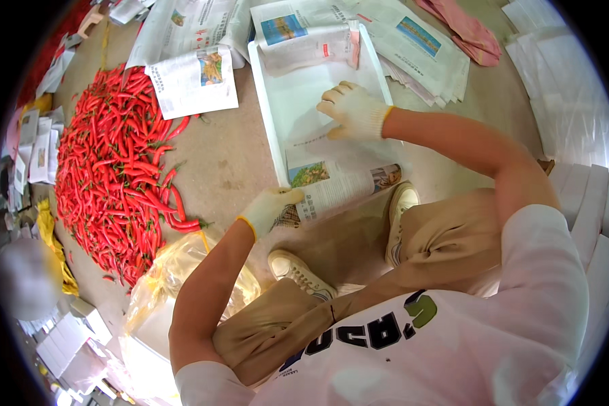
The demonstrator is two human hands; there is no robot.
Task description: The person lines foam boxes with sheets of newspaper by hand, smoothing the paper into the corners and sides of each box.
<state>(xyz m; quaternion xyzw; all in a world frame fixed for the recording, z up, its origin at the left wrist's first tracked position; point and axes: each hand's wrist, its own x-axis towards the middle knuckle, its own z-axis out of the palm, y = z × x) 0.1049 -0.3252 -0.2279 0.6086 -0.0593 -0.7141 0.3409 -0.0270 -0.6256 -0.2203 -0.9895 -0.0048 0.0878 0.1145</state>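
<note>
A white foam box [266, 115] stands on the floor between my feet and the far newspapers. One newspaper sheet [338, 193] lines its near end and hangs over the near rim; another sheet [304, 51] drapes over the far end. My left hand [269, 208], in a white knit glove, grips the near sheet at its left corner, thumb on top. Inside the box's outline, toward its right side, hovers my gloved right hand [355, 111] with fingers apart and nothing in them. Whether its fingertips touch the box or paper, I cannot tell.
A large heap of red chili peppers [115, 176] lies at the left. Newspaper stacks [419, 47] spread beyond the box, with a pink cloth [463, 30] at far right. A clear yellowish plastic bag [162, 271] sits by my left arm. White boxes [582, 196] stand along the right.
</note>
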